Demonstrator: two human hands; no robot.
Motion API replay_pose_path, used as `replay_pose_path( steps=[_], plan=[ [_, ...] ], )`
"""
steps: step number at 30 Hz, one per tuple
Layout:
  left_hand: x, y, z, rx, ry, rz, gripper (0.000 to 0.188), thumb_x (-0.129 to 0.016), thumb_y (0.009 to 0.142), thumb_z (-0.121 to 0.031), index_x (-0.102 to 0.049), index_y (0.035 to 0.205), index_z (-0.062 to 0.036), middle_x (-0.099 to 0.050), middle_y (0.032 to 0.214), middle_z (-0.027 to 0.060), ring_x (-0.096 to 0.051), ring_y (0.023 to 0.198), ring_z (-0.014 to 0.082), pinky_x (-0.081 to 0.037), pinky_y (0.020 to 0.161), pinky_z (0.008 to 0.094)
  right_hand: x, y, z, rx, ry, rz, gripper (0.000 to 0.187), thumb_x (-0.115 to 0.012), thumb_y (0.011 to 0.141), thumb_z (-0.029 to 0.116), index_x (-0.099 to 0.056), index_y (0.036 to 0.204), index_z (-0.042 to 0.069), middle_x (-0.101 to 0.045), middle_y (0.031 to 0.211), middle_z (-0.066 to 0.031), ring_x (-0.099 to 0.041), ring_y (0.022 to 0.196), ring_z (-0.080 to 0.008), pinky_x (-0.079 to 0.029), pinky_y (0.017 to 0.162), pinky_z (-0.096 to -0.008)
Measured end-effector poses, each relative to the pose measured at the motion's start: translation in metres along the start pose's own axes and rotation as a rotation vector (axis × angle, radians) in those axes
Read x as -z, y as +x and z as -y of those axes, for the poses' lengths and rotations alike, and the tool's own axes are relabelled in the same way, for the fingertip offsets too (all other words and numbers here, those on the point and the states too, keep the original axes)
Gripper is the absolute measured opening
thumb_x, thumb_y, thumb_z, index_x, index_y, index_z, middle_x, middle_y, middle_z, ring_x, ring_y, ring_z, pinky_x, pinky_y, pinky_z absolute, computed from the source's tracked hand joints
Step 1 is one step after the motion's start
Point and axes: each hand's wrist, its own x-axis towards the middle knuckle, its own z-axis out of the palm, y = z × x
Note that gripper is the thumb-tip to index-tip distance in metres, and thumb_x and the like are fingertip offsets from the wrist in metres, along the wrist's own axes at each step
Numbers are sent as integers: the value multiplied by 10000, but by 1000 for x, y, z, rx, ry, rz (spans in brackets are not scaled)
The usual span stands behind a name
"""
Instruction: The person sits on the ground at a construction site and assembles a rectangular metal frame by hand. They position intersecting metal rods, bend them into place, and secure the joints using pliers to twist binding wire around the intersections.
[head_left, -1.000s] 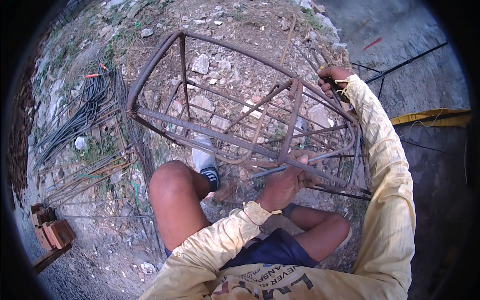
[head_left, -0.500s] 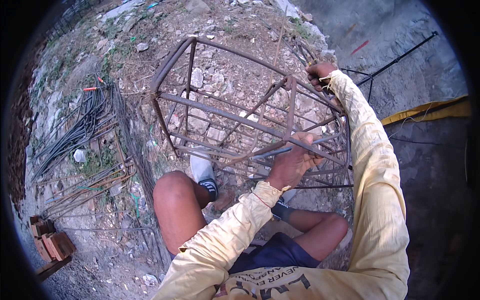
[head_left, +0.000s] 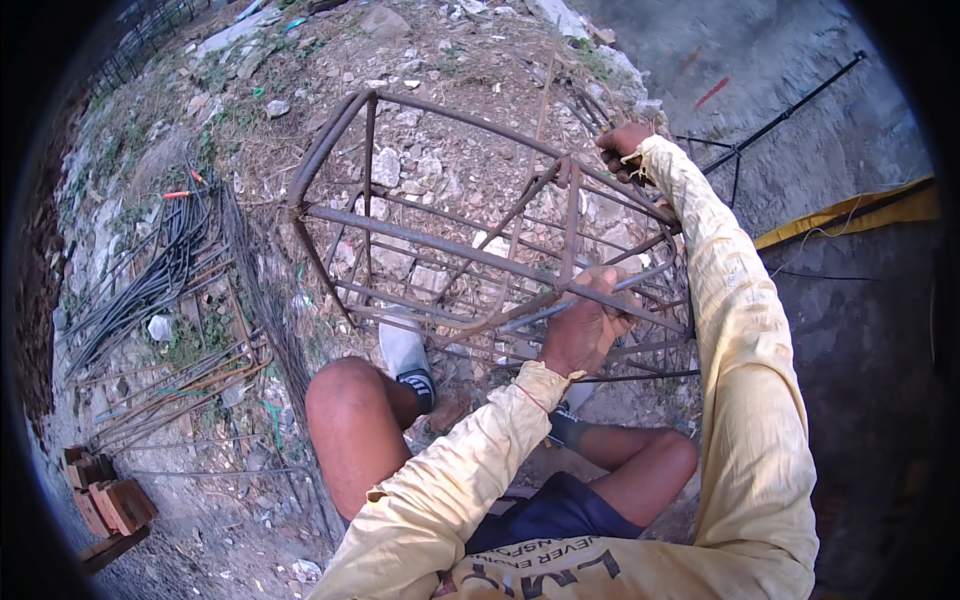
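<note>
- As I look down over my yellow shirt [head_left: 640,562], dark printing shows across its front: large letters, with a line of smaller ones above them.
- Around my ankle, a dark sock [head_left: 419,386] above the grey shoe [head_left: 403,350] carries pale stripes.
- Of my two hands, the left hand [head_left: 585,325] is closed on a near bar of the rusty steel cage [head_left: 430,244], toward its right end.
- A blue-grey rod [head_left: 530,318] runs up to that same hand from the left; I cannot tell whether my fingers grip it as well.
- My right hand [head_left: 625,148] sits higher and farther out, just beside the cage's far right side, fingers curled inward; what they hold, if anything, I cannot tell.
- The cage stretches out in front of my bent knees, over stony ground [head_left: 480,75]; its right end lies between my hands, while most of its length reaches left, well apart from both.
- Off to my left lie a heap of dark bars [head_left: 160,270] and, nearer me, some red bricks [head_left: 120,505].
- On my right, a yellow strip [head_left: 850,213] stretches across the darker ground beyond my sleeve.
</note>
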Motion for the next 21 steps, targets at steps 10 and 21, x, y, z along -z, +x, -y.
replay_pose_path(
  steps=[10, 21],
  plan=[
    [37, 14, 2, 84, -261, -1, 245, -558, 1016, -242, -595, 1180, -64, -684, 1043, 63, -679, 869, 143, -581, 798, 358, 10, 24, 23, 120, 0, 95, 265, -618, 927, 239, -628, 803, 5, -558, 590, -81, -537, 453, -195, -429, 399, -403],
    [-25, 22, -11, -60, 275, -244, 198, -580, 1006, -248, -542, 1067, -64, -658, 984, 74, -677, 848, 160, -574, 812, 333, 44, 27, -1, 98, -392, -60, 243, -604, 910, 218, -663, 862, -14, -663, 731, -105, -642, 557, -209, -500, 489, -385]
  ],
)
